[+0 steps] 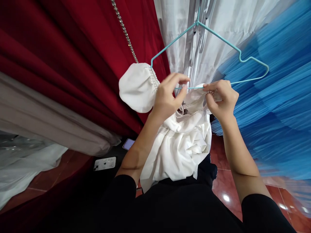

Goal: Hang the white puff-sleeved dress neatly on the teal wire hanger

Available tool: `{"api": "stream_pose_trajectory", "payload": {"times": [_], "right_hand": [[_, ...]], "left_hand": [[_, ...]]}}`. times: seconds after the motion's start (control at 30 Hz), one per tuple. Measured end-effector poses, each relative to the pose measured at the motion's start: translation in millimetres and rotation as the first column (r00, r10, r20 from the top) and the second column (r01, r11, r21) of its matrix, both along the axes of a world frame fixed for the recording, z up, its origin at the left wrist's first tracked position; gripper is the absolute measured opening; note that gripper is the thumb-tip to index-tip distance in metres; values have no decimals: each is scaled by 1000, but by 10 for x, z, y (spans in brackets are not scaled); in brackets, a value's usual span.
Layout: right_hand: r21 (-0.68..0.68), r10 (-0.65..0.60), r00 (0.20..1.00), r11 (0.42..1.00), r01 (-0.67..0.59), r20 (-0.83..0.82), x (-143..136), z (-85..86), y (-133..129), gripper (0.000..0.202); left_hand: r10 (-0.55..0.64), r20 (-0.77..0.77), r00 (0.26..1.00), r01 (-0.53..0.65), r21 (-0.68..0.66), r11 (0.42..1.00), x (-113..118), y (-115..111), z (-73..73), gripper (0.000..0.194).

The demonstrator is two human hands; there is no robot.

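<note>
A white dress (178, 152) with pearl-trimmed edges hangs gathered in front of me over my lap. Its puffed white sleeve (138, 87) sits at the left end of a thin turquoise hanger (218, 36). My left hand (167, 94) is curved at the hanger's lower bar, thumb and forefinger apart, with the thumb tip by the bar. Farther right, my right hand (222, 97) pinches white pearl-edged fabric against the same bar. The right shoulder of the hanger is bare. My palms hide part of the dress's neckline.
Red fabric (97, 48) hangs on the left, with a beaded strand (125, 30) before it. Blue tulle (279, 97) fills the right, and white garments (225, 26) hang behind. Two phones, one white (105, 163) and one with a lit screen (128, 144), lie on a dark surface.
</note>
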State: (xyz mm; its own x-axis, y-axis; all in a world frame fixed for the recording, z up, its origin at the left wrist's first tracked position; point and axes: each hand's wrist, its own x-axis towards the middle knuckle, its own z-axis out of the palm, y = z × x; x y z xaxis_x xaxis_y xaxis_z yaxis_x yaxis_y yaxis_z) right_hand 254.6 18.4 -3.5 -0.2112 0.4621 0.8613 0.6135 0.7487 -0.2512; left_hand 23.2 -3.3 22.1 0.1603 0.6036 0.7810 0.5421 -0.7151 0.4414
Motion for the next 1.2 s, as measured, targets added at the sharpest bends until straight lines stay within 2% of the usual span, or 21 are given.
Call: {"api": "stream_pose_trajectory", "payload": {"times": [0.07,0.17,0.2,0.27,0.33,0.4,0.47,0.57,0.7,0.83,0.93,1.03,1.1,1.17,1.2], "right_hand": [[7,13,999,1000,-14,35,5,-17,-3,23],[150,23,999,988,-27,27,55,-67,-45,19],[227,-14,1000,974,18,-18,99,-86,-63,18],[324,-141,978,928,185,-155,247,-109,-83,18],[263,-271,913,897,354,-304,472,-80,-59,21],[128,-356,832,886,445,-425,728,31,6,24],[96,-377,775,869,486,-507,945,223,82,32],[143,-330,825,889,435,-458,1080,586,170,38],[169,-252,885,926,339,-390,934,952,286,43],[79,-171,942,976,201,-288,619,1081,351,43],[18,-123,952,991,133,-281,349,1089,236,42],[165,-45,943,981,104,-331,99,985,53,37],[191,59,977,981,-19,-206,-42,796,-22,26],[56,134,991,989,-135,8,-157,510,-25,23],[-12,147,986,989,-147,74,-203,350,-3,29]], "left_hand": [[16,-121,993,-23,-56,998,80,12,-125,18],[36,-124,992,-46,-80,996,102,52,-199,18],[36,-109,993,-45,-87,995,93,56,-195,18],[28,-85,996,-37,-103,994,68,46,-167,17],[24,-73,997,-32,-118,993,41,27,-139,18],[24,-71,997,-33,-130,991,19,15,-126,19],[19,-74,997,-29,-138,990,0,16,-123,20],[1,-78,997,-12,-135,991,-24,27,-119,21],[32,-110,993,-46,-123,991,-55,8,-107,22],[60,-150,987,-77,-108,991,-62,-5,-123,24],[92,-166,982,-112,-116,987,-58,23,-148,24],[106,-168,980,-128,-125,984,-57,41,-155,25],[93,-157,983,-112,-119,987,-57,35,-154,27],[83,-151,985,-99,-103,990,-49,19,-160,28],[81,-149,986,-95,-89,991,-39,8,-168,29]]}}
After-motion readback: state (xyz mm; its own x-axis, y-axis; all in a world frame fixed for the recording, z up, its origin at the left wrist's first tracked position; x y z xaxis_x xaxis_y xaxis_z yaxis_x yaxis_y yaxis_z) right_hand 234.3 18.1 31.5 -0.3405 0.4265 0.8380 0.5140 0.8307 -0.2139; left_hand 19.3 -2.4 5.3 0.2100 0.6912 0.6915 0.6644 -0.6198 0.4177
